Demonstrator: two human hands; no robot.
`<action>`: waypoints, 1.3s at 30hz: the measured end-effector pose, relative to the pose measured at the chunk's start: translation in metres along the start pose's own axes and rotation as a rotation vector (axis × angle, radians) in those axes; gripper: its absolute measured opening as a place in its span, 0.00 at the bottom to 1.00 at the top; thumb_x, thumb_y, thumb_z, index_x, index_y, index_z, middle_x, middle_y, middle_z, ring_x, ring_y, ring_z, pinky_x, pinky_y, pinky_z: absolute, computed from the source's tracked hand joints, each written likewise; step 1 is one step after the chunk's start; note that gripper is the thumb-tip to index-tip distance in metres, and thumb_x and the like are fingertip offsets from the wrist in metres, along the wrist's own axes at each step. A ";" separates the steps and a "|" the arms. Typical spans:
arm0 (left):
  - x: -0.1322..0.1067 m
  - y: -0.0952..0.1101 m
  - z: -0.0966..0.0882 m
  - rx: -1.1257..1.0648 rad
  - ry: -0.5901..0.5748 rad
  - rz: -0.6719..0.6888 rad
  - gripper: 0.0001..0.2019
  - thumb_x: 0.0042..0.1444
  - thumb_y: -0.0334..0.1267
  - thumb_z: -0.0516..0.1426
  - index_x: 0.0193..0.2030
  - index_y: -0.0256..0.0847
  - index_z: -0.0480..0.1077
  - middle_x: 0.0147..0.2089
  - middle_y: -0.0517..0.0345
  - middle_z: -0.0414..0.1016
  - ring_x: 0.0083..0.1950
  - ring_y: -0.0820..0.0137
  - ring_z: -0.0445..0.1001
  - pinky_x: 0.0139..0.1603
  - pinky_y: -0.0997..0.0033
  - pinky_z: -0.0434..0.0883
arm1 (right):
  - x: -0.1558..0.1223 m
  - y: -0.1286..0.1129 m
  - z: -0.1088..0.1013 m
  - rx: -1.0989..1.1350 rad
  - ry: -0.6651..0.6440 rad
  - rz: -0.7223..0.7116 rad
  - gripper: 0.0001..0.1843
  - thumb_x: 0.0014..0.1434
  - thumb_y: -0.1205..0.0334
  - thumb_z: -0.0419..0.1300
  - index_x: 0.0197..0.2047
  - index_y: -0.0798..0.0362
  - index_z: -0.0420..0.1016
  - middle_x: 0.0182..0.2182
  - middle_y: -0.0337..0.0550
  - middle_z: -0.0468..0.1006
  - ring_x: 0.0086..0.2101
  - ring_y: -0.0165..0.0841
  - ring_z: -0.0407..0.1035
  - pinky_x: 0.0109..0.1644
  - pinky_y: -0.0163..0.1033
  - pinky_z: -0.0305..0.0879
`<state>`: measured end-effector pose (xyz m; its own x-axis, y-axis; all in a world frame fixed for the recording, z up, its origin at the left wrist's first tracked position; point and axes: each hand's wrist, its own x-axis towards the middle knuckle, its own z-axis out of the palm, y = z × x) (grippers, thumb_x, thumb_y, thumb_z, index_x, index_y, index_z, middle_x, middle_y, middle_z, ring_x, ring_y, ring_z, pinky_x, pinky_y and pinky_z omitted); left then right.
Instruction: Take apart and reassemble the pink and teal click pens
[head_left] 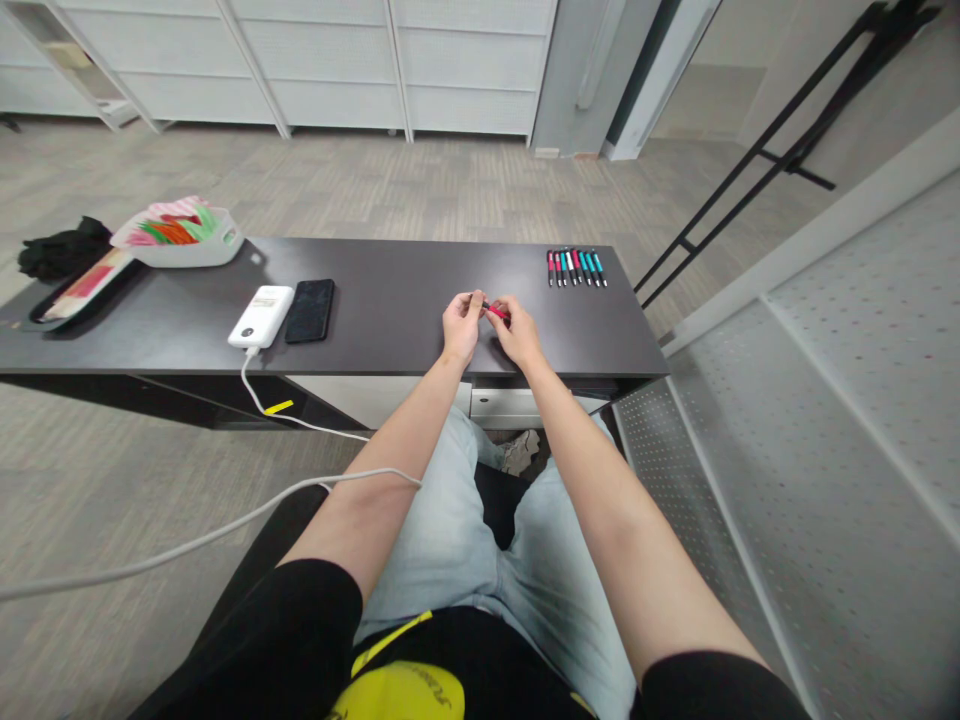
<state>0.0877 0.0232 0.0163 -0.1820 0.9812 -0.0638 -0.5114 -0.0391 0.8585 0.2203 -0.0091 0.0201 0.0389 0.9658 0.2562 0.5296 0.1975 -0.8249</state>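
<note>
Just above the dark tabletop (pixel 390 300), a red and black pen (pixel 496 312) lies crosswise between my two hands. My left hand (pixel 461 325) pinches its dark end. On the red end, the fingers of my right hand (pixel 516 328) are closed, covering part of the barrel. Farther right, near the table's back corner, several pens (pixel 576 268) lie side by side in a row. Their barrels are red, white and teal, with black ends toward me.
Left of my hands lie a black phone (pixel 310 310) and a white power bank (pixel 261 316) with a white cable (pixel 251 380) running toward me. Beyond are a white basket (pixel 223 245) of colourful items, a black tray (pixel 82 295) and black cloth (pixel 64 252). A perforated panel (pixel 840 380) stands at right.
</note>
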 end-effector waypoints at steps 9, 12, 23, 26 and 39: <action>0.002 -0.003 -0.001 -0.031 -0.008 0.009 0.20 0.77 0.39 0.81 0.37 0.46 0.80 0.42 0.56 0.90 0.45 0.68 0.89 0.53 0.70 0.87 | 0.004 0.005 -0.001 0.032 -0.001 -0.068 0.11 0.81 0.44 0.64 0.51 0.39 0.84 0.57 0.56 0.94 0.60 0.57 0.88 0.76 0.64 0.84; 0.004 -0.003 -0.002 -0.029 0.002 0.012 0.20 0.75 0.44 0.84 0.38 0.47 0.80 0.43 0.56 0.91 0.47 0.66 0.91 0.54 0.69 0.88 | 0.001 0.008 -0.001 0.030 -0.011 -0.065 0.13 0.80 0.40 0.65 0.57 0.36 0.83 0.52 0.51 0.95 0.51 0.56 0.89 0.67 0.63 0.87; 0.000 0.014 0.000 -0.017 0.070 -0.029 0.13 0.81 0.42 0.77 0.43 0.47 0.84 0.49 0.54 0.91 0.51 0.65 0.89 0.57 0.68 0.88 | 0.000 0.000 -0.005 -0.078 0.007 -0.036 0.17 0.83 0.39 0.60 0.54 0.36 0.88 0.57 0.50 0.97 0.54 0.57 0.90 0.70 0.63 0.86; 0.002 0.029 -0.005 -0.005 0.110 -0.005 0.11 0.83 0.43 0.74 0.45 0.48 0.86 0.49 0.55 0.90 0.50 0.66 0.88 0.55 0.69 0.86 | -0.001 -0.002 -0.006 -0.086 0.011 -0.020 0.16 0.83 0.39 0.61 0.53 0.36 0.87 0.56 0.50 0.97 0.53 0.56 0.90 0.69 0.62 0.87; 0.028 0.087 -0.067 0.381 -0.109 0.234 0.06 0.63 0.37 0.83 0.43 0.51 0.94 0.51 0.48 0.88 0.59 0.52 0.88 0.82 0.49 0.83 | 0.000 -0.004 -0.009 -0.053 0.050 0.057 0.13 0.80 0.39 0.64 0.49 0.35 0.85 0.48 0.49 0.96 0.48 0.55 0.87 0.68 0.62 0.87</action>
<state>-0.0184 0.0350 0.0552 -0.1564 0.9692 0.1901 -0.1184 -0.2095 0.9706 0.2259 -0.0110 0.0280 0.1119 0.9653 0.2359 0.5692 0.1323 -0.8115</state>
